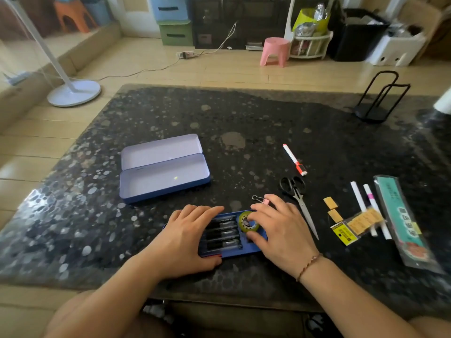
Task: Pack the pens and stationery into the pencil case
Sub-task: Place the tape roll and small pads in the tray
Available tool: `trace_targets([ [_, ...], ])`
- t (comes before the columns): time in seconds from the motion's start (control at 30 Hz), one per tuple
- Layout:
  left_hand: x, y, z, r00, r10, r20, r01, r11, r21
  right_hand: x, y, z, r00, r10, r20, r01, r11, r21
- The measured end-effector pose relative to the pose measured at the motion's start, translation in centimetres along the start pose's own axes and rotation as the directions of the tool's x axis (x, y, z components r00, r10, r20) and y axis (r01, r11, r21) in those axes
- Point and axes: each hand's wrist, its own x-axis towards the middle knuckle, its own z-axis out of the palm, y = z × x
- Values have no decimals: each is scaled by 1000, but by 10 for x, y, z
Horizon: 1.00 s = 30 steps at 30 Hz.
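An open blue tin pencil case lies empty on the dark table, lid flat behind it. Nearer to me sits a blue inner tray holding several black pens and a yellow-green tape roll. My left hand rests flat on the tray's left part, fingers straight over the pens and thumb at its front edge. My right hand holds the tape roll between thumb and curled fingers at the tray's right end. A pink binder clip lies just behind my right fingers.
To the right lie black-handled scissors, a white marker with a red cap, two small yellow blocks, a yellow packet, white pens and a long wrapped pack. A black wire stand is far right.
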Motion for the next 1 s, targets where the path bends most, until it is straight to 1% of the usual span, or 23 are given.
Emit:
trace_targets([
  [0.07,-1,2,-1,1000,4,-3,-4,999,33,-5,11,-9,998,10,-57,-9,1000,16],
  [0.1,-2,5,-1,1000,19,-9,-18,998,65,-8,21,-15,992,57,-114,-55,998,23],
  [0.13,-3,9,0,999,37,-23,-35,995,91,-11,34,-21,976,137,-172,-135,991,22],
  [0.17,-2,15,1,997,54,-47,-49,994,101,-13,48,-30,949,244,-199,-246,969,13],
  [0.2,0,22,2,995,67,-68,-60,993,101,-15,62,-38,911,371,-182,-378,926,-3],
  [0.23,3,29,4,994,78,-82,-69,993,99,-16,74,-43,861,492,-131,-500,865,-39],
  [0.27,6,35,7,992,84,-94,-75,992,99,-17,83,-46,812,580,-64,-583,806,-101],
  [0.3,10,41,10,992,83,-100,-73,992,98,-18,88,-46,779,628,6,-618,768,-166],
  [0.33,15,46,12,992,76,-98,-66,993,95,-19,90,-44,760,647,59,-625,753,-207],
  [0.4,20,51,16,995,59,-84,-51,994,92,-19,89,-37,760,643,95,-618,760,-203],
  [0.53,22,49,15,995,57,-81,-51,995,84,-17,86,-31,795,602,68,-590,795,-139],
  [0.67,18,42,13,993,34,-117,-30,999,37,-14,90,-30,798,600,57,-599,800,-41],
  [0.8,17,40,14,992,61,-114,-59,998,22,-12,89,-27,804,594,-12,-594,804,9],
  [0.87,17,37,14,986,85,-140,-84,996,13,-13,90,-25,809,587,-36,-585,810,42],
  [0.93,16,33,13,976,100,-193,-108,994,-29,-14,86,-31,816,574,-66,-563,816,130],
  [1.0,16,31,10,958,110,-264,-147,981,-124,-14,71,-42,848,525,-66,-484,820,307],
])
